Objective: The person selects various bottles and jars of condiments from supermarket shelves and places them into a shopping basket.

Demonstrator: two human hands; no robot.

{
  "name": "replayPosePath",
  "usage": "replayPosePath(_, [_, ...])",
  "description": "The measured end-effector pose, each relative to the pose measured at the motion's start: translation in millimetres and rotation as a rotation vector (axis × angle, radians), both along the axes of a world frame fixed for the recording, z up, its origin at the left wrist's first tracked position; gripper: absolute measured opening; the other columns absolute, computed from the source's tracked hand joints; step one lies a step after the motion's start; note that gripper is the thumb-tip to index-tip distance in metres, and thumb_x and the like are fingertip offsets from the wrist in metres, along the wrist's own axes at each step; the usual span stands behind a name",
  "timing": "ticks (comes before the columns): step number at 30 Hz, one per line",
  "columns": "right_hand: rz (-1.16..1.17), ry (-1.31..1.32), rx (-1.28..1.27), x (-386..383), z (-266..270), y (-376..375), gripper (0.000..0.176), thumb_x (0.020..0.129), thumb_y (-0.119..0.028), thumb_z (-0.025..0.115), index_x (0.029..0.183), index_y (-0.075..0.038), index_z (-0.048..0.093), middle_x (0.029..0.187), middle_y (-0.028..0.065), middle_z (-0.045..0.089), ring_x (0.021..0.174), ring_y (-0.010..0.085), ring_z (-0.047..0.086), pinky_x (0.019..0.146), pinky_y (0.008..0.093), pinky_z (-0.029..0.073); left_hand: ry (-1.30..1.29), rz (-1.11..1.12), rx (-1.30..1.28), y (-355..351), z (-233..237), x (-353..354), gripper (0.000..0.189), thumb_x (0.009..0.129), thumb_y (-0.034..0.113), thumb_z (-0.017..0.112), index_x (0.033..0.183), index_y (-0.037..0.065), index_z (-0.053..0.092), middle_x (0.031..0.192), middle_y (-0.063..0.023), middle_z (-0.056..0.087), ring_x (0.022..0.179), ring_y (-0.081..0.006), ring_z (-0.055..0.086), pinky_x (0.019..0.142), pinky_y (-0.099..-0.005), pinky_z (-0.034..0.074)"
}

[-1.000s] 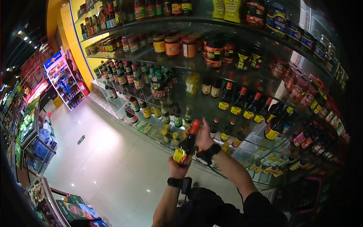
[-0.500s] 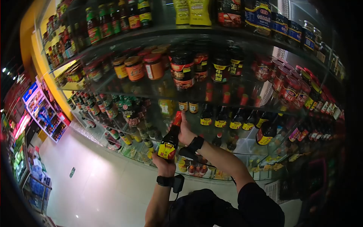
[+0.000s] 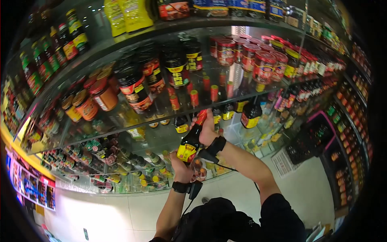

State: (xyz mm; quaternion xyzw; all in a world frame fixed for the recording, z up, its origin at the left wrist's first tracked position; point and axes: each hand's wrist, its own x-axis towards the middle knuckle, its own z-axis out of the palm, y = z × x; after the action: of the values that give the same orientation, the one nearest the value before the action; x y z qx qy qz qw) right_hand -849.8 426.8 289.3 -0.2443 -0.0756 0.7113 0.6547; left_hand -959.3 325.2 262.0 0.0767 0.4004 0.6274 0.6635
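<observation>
Holding what, those two hands?

One dark bottle point(image 3: 192, 139) between them, with a red cap and a yellow label. It is tilted, cap uppermost, just below the front edge of the glass shelf point(image 3: 100, 136).

How does the left hand sit?

The left hand point(image 3: 182, 169) is curled tight around the bottle's base, under the yellow label, lower beneath the glass shelf than the other one. It has a black band on its wrist.

And the right hand?

The right hand point(image 3: 208, 131) is closed around the neck, beside the red cap, close under the glass shelf's edge. It has a black wristband too.

Does the cap touch the glass shelf?

I cannot tell. It is very near the edge, and the hands alone carry the bottle.

What stands on the glass shelf?

Dark jars point(image 3: 135, 86) with red and yellow labels are above the bottle. Orange-lidded jars point(image 3: 105, 94) stand toward the shelf's end at the left of the view, and red-lidded jars point(image 3: 263, 64) toward the opposite end.

And under it?

Red-capped bottles point(image 3: 194, 97) show through the glass, behind the held one, with a squat bottle point(image 3: 250, 115) near them. Well below the glass shelf lie pale floor tiles point(image 3: 121, 207).

Above it?

Yellow pouches point(image 3: 125, 16) are on the next level up.
</observation>
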Motion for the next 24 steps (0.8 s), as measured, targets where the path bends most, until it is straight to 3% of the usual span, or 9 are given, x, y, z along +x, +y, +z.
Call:
replayPosePath(3, [-0.081,-0.008,-0.081,34,9,-7,0.05,0.078,-0.062,0.035,0.069,-0.013,0.04,0.052,0.0042,0.044,0.045,0.0189,0.043,0.044,0.0318,0.038,0.059,-0.237,0.082,9,-20,12,0.032,0.081,0.037,0.035,0.089,0.012,0.053,0.082,-0.0034,0.059,0.065,-0.0174,0.056,0.049,-0.0242,0.039])
replayPosePath(6, [-0.119,-0.024,-0.102,68,10,-8,0.053,0.077,-0.063,0.032,0.069,-0.011,0.04,0.05,0.0049,0.042,0.042,0.0196,0.042,0.042,0.0321,0.036,0.102,-0.286,0.11,27,-54,33,0.033,0.088,0.029,0.029,0.101,0.007,0.049,0.092,-0.0062,0.059,0.082,-0.0201,0.059,0.069,-0.0319,0.048])
replayPosePath(8, [-0.153,-0.135,-0.107,87,9,-7,0.053,0.078,-0.062,0.031,0.068,-0.011,0.04,0.049,0.0049,0.042,0.042,0.0201,0.042,0.042,0.0327,0.036,0.126,-0.32,0.176,32,-62,52,0.031,0.089,0.024,0.026,0.102,0.005,0.047,0.093,-0.0081,0.059,0.083,-0.0204,0.059,0.069,-0.0318,0.048])
replayPosePath(9, [-0.149,-0.144,-0.118,92,14,-6,0.053,0.078,-0.061,0.03,0.065,-0.011,0.04,0.049,0.0046,0.041,0.042,0.0198,0.041,0.042,0.0326,0.035,0.081,-0.37,0.185,18,-22,60,0.026,0.09,0.022,0.028,0.103,0.004,0.042,0.093,-0.0108,0.055,0.083,-0.0227,0.058,0.07,-0.0336,0.049])
replayPosePath(14, [-0.093,-0.158,-0.05,130,17,-3,0.052,0.077,-0.062,0.03,0.063,-0.012,0.039,0.05,0.0044,0.041,0.042,0.0191,0.039,0.043,0.0327,0.034,0.06,-0.325,0.283,40,-54,103,0.027,0.09,0.021,0.027,0.104,0.004,0.042,0.091,-0.0105,0.056,0.078,-0.0238,0.059,0.067,-0.0338,0.05])
replayPosePath(17, [-0.064,-0.222,0.055,149,15,9,0.052,0.079,-0.06,0.029,0.063,-0.012,0.04,0.049,0.003,0.04,0.043,0.0179,0.041,0.044,0.0299,0.035,0.196,-0.428,0.323,67,-82,123,0.028,0.089,0.021,0.026,0.102,0.004,0.044,0.09,-0.0089,0.057,0.075,-0.0223,0.06,0.061,-0.0316,0.049])
replayPosePath(20, [-0.002,-0.32,0.156,165,10,20,0.052,0.078,-0.06,0.031,0.062,-0.012,0.042,0.049,0.0039,0.041,0.042,0.0176,0.041,0.044,0.0287,0.036,0.173,-0.487,0.306,65,-60,146,0.029,0.088,0.021,0.027,0.106,0.004,0.043,0.09,-0.0099,0.057,0.074,-0.0214,0.06,0.061,-0.0322,0.049])
replayPosePath(24, [0.026,-0.378,0.243,178,-2,40,0.046,0.081,-0.052,0.034,0.067,-0.009,0.041,0.048,0.0045,0.039,0.043,0.0165,0.043,0.042,0.0287,0.036,0.291,-0.437,0.2,88,-88,167,0.03,0.087,0.017,0.032,0.111,0.003,0.042,0.092,-0.0094,0.055,0.081,-0.0166,0.056,0.068,-0.0295,0.044])
